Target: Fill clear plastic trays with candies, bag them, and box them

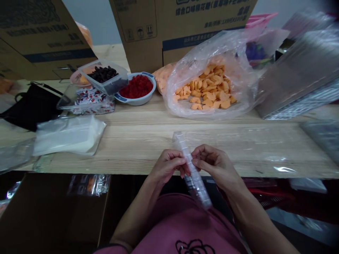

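A long, narrow strip of clear plastic, marked off into small segments, slants between my hands over the table's front edge. On its left side, my left hand pinches it between thumb and fingers. The thumb and forefinger of my right hand are closed on the strip's right edge. The strip's far end lies above the wooden table, and its near end hangs over my lap. Whether it holds anything inside is too unclear to tell.
Behind stand an open bag of orange pieces, a bowl of red pieces and a tub of dark pieces. Clear pouches lie left, near wrapped packets. A metal-looking box stands right; cartons rise behind.
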Motion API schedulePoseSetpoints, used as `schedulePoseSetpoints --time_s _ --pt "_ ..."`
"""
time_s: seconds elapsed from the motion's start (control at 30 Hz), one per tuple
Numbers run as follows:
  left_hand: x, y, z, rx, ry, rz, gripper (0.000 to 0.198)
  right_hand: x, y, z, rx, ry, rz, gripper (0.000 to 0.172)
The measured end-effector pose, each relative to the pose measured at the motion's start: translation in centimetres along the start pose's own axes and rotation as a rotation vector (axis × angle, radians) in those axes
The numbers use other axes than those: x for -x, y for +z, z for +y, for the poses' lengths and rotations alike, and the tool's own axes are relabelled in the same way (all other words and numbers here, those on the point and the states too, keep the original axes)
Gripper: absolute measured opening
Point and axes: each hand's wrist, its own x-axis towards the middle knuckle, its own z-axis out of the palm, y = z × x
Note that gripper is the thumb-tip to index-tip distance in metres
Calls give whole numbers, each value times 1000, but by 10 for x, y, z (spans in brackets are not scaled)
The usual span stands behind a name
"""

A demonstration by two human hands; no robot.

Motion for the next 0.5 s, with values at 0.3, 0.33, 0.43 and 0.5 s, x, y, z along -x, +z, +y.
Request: schedulePoseSetpoints --time_s 0.3,0.33,0.43,0.5 --pt "1 16 -4 -125 61 234 19 6 4 -8 4 1 -44 26" --pt "2 18 -5 -126 72 234 20 7 5 -9 -5 8 -51 28" --pt "7 19 -5 -127 83 205 20 7 9 -8 -97 49 -81 35" --pt "12 15 -3 -143 95 200 20 5 13 -6 -204 58 -115 36"
